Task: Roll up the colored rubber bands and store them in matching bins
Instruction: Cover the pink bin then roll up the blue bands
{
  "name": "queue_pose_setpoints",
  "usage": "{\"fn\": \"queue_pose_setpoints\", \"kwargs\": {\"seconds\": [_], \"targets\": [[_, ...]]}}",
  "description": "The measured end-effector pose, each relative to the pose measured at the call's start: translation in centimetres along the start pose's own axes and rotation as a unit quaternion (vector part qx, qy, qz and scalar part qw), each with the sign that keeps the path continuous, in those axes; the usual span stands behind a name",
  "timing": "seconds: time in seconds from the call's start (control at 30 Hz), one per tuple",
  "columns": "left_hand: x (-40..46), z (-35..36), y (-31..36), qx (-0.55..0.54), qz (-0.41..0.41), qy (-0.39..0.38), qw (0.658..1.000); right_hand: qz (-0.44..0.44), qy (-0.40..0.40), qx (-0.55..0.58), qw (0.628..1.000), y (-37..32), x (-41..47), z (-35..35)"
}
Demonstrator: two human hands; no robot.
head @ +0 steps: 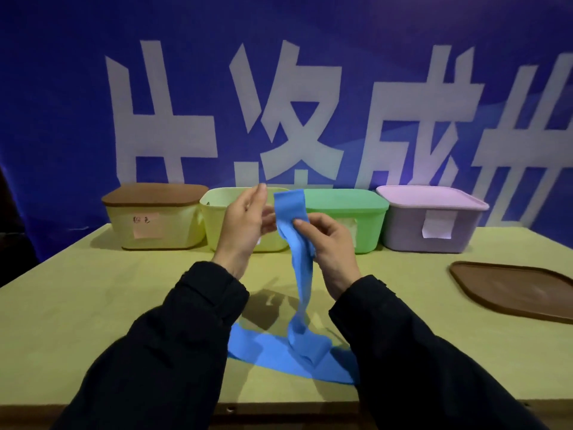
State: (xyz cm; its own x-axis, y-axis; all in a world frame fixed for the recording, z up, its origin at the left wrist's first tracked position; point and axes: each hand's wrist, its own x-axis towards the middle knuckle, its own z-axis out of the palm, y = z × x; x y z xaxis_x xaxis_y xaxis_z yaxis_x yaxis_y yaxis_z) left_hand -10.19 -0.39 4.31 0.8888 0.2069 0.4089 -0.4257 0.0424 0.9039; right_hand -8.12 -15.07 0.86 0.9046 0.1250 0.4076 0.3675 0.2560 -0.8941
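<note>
Right grip point(325, 240) pinching blue band point(299, 274), raised

Blue band point(298, 274) pinched in right hand point(333, 246), tail on table point(93, 305), left hand point(242, 225) beside.

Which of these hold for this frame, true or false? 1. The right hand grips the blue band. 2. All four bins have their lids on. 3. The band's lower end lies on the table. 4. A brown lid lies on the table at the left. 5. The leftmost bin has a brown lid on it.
1. True: the right hand pinches the blue band near its top; the left hand is open beside it.
2. False: the light yellow-green bin is open.
3. True: it pools on the table.
4. False: the loose brown lid lies at the right.
5. True: the leftmost bin is covered.
</note>
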Motion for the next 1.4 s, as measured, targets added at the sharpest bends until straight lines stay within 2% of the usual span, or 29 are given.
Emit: {"fn": "queue_pose_setpoints", "kwargs": {"seconds": [0.07, 0.13, 0.23, 0.37, 0.47, 0.63, 0.97, 1.13, 1.27, 1.4], "targets": [[-0.6, 0.6, -1.5, -0.126, -0.099, -0.019, 0.987, 0.008, 0.024, 0.004, 1.000, 0.5, 0.4, -0.8], [-0.7, 1.2, -3.8, -0.119, -0.130, -0.054, 0.983, 0.017, 0.038, -0.005, 0.999, 1.8, 0.9, -1.3], [-0.3, 1.9, -7.4, -0.084, -0.109, -0.030, 0.990, 0.047, 0.035, -0.009, 0.998, 4.8, 1.4, -1.6], [0.7, 1.7, -9.3, -0.067, -0.069, 0.007, 0.995, 0.074, -0.018, -0.024, 0.997, 5.7, 2.0, -1.8], [0.5, 1.4, -9.0, -0.034, -0.045, 0.009, 0.998, 0.042, -0.042, -0.073, 0.996, 5.1, 2.2, -1.8], [0.2, 0.9, -8.7, -0.007, -0.027, 0.022, 0.999, -0.009, -0.038, -0.147, 0.988, 4.6, 3.2, -1.6], [0.2, 0.6, -9.1, 0.041, -0.004, 0.016, 0.999, -0.012, -0.034, -0.108, 0.993, 5.7, 3.0, -2.0], [-0.2, 0.7, -8.8, 0.038, 0.003, 0.013, 0.999, -0.019, -0.017, -0.055, 0.998, 5.4, 2.6, -2.0], [0.0, 0.4, -8.7, 0.052, 0.016, 0.035, 0.998, -0.019, -0.035, -0.069, 0.997, 5.1, 2.7, -2.0], [-0.1, 0.3, -8.6, 0.063, 0.017, 0.026, 0.998, -0.041, -0.019, -0.095, 0.994, 5.0, 2.4, -2.1]]}}
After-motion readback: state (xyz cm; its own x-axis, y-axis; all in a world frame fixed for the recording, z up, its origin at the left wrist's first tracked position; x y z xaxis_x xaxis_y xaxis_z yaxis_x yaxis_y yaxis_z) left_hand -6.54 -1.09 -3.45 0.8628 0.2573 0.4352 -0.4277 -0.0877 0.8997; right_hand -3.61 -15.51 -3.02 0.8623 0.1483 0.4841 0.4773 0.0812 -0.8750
